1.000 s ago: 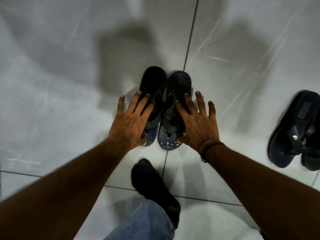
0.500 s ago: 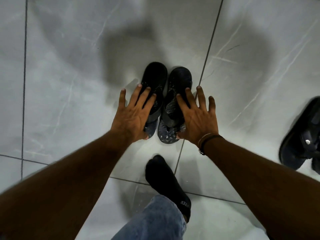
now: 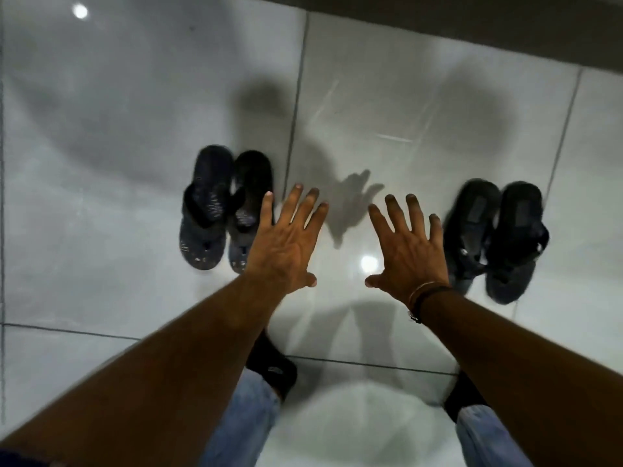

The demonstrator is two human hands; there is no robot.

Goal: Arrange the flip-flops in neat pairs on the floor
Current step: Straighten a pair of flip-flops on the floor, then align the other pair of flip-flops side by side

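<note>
Two pairs of dark flip-flops stand on the grey tiled floor. The patterned dark blue pair (image 3: 222,210) sits side by side at centre left, its right sandal partly hidden by my fingers. A plain black pair (image 3: 495,237) lies side by side at the right. My left hand (image 3: 286,244) hovers with fingers spread just right of the blue pair, holding nothing. Beside the black pair's left edge my right hand (image 3: 404,251), with bands on its wrist, is also spread and empty.
Glossy grey tiles (image 3: 101,163) with dark grout lines spread all around. A dark strip, perhaps a wall base (image 3: 472,32), runs along the top right. My feet in black socks (image 3: 273,365) and jeans legs are at the bottom, beneath my arms.
Both hands have lifted off the blue pair and moved right, fingers spread. The view has shifted, so the blue pair sits further left and the whole black pair shows.
</note>
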